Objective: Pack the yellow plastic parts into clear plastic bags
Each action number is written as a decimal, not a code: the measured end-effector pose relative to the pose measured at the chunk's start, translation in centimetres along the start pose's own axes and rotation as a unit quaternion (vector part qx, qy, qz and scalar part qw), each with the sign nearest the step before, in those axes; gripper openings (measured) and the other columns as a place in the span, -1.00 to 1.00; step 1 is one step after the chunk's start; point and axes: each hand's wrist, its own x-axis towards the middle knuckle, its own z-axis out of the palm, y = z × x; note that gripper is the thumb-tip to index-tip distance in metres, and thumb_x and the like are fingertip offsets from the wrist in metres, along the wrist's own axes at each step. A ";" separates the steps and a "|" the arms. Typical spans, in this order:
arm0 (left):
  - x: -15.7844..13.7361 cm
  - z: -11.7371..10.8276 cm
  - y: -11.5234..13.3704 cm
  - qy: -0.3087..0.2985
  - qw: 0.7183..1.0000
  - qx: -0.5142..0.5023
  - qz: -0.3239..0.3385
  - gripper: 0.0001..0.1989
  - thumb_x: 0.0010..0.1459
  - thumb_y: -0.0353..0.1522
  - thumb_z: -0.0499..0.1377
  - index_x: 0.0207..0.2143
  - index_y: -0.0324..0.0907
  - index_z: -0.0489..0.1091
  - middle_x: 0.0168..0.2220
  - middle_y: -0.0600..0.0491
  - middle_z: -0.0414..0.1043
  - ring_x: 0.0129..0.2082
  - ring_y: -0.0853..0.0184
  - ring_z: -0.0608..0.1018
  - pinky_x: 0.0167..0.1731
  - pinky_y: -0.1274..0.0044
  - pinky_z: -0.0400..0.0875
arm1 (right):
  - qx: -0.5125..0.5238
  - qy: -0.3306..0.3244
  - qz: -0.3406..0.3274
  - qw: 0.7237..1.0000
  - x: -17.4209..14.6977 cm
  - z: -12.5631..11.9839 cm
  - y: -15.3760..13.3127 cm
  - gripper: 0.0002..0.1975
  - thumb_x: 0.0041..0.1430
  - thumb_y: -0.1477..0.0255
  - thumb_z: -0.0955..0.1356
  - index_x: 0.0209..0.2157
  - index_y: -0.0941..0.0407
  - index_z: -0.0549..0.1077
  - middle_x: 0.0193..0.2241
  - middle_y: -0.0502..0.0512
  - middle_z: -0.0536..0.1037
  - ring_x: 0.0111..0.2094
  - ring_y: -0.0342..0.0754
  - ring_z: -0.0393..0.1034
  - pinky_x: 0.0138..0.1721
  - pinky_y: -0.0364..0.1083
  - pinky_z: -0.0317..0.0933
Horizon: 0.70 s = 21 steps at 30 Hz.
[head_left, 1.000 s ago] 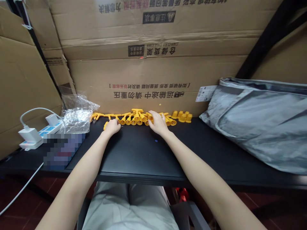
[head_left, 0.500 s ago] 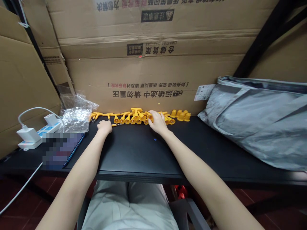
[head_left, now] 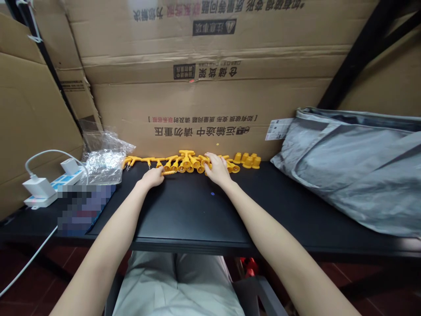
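My left hand (head_left: 152, 177) is closed round a yellow corkscrew (head_left: 169, 172), whose threaded shaft and thin metal tip stick out to the right. My right hand (head_left: 218, 169) reaches into a row of yellow pieces, with thumb and fingers round a yellow bell-shaped corkscrew body (head_left: 206, 167), mostly hidden by the hand. Several similar T-topped bodies (head_left: 186, 159) lie with their flared ends facing me, between the hands. Left of them lie yellow T-handles (head_left: 133, 160) with metal spirals. To the right of my right hand stand several short yellow cups (head_left: 248, 160).
A cardboard sheet (head_left: 210, 98) backs the black table (head_left: 190, 210). On the left lie clear plastic bags (head_left: 103, 160), a white power strip (head_left: 42, 199) with chargers and a blurred phone (head_left: 87, 210). A grey bag (head_left: 348, 171) fills the right side.
My left hand has moved right and slightly toward me, carrying the corkscrew nearer the row of bodies. My right hand stays in nearly the same place.
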 end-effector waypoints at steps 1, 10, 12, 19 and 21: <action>0.0 0.1 0.1 0.003 1.000 -0.008 0.003 -0.67 0.13 -0.40 -0.04 -0.03 -0.12 0.27 -0.09 -0.09 0.46 -0.09 0.18 0.51 -0.16 0.44 0.38 | 0.004 0.015 0.008 1.000 0.1 -0.1 0.2 -0.61 0.10 0.44 0.20 -0.01 0.14 0.34 0.05 0.25 0.40 0.10 0.14 0.23 0.13 0.26 -0.03; 0.0 0.6 1.1 0.004 0.999 -0.036 0.017 -0.65 0.20 -0.29 -0.11 0.00 -0.16 0.22 -0.03 -0.14 0.43 -0.04 0.16 0.49 -0.09 0.39 0.34 | 0.054 0.167 0.210 0.962 2.0 -1.4 6.4 -0.62 -0.04 0.48 0.18 -0.14 0.19 0.37 -0.12 0.30 0.41 -0.16 0.08 0.34 -0.04 0.09 0.20; 0.0 0.5 1.1 0.002 0.999 -0.043 0.016 -0.65 0.19 -0.30 -0.11 0.00 -0.16 0.22 -0.03 -0.14 0.43 -0.03 0.17 0.49 -0.09 0.39 0.34 | 0.010 0.168 0.260 0.951 1.9 -2.0 8.2 -0.62 -0.05 0.47 0.20 -0.13 0.19 0.37 -0.08 0.32 0.37 -0.05 0.12 0.26 0.02 0.12 0.14; -0.2 0.3 1.2 -0.009 0.999 -0.042 0.016 -0.65 0.16 -0.32 -0.11 -0.03 -0.17 0.24 -0.08 -0.15 0.45 -0.08 0.14 0.51 -0.13 0.37 0.35 | -0.102 0.004 0.366 0.925 0.8 -3.4 12.5 -0.38 -0.05 0.44 0.29 0.13 0.11 0.21 0.21 0.29 0.10 0.18 0.26 -0.01 0.07 0.29 0.02; -0.3 0.3 1.2 -0.008 0.999 -0.041 0.017 -0.66 0.16 -0.32 -0.11 -0.04 -0.17 0.24 -0.09 -0.15 0.45 -0.09 0.15 0.51 -0.14 0.38 0.35 | -0.127 -0.058 0.361 0.922 0.9 -3.6 13.2 -0.33 -0.05 0.46 0.31 0.16 0.09 0.17 0.24 0.29 0.06 0.21 0.26 -0.06 0.08 0.32 0.00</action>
